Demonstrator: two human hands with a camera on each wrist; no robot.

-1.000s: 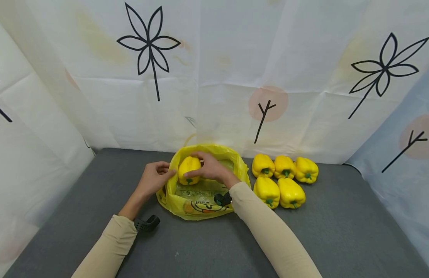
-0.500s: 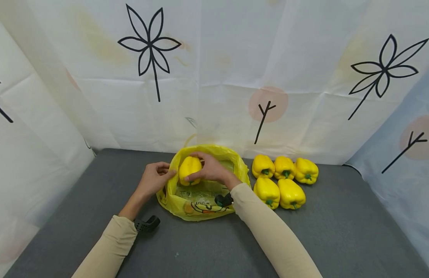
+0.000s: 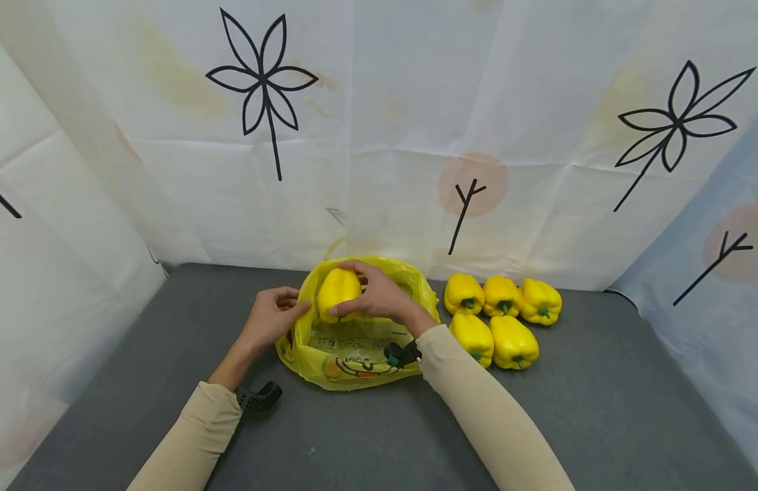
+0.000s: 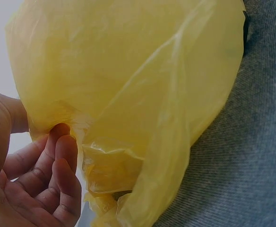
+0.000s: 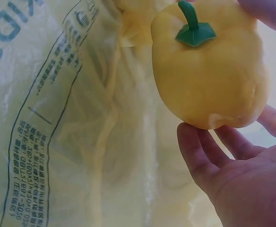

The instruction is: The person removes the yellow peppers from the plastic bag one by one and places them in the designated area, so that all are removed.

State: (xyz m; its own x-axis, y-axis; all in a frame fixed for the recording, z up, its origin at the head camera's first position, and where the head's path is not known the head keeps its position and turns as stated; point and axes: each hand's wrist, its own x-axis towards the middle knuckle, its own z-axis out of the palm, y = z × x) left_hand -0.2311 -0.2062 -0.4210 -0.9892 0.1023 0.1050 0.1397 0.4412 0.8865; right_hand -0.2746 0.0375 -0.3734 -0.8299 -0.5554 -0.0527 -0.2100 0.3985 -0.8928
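Observation:
A yellow plastic bag [image 3: 354, 375] with printing on it stands with its mouth open on the dark table. At its left rim, my left hand [image 3: 271, 317] pinches the film between thumb and curled fingers; the left wrist view shows the fingers [image 4: 62, 142] behind the thin plastic. My right hand [image 3: 381, 296] reaches into the bag's mouth and grips a yellow bell pepper [image 3: 338, 294] near the left wall. In the right wrist view this pepper [image 5: 209, 75] shows its green stem, with fingertips [image 5: 187, 137] against its underside.
Several yellow bell peppers [image 3: 504, 296] lie in two rows right of the bag, close to the right forearm. A white printed curtain [image 3: 379, 204] hangs along the table's back edge. Dark bands [image 3: 260, 395] sit on both wrists.
My right hand has lifted the bell pepper slightly and shifted it a little to the right inside the bag's mouth. The left hand stays at the rim.

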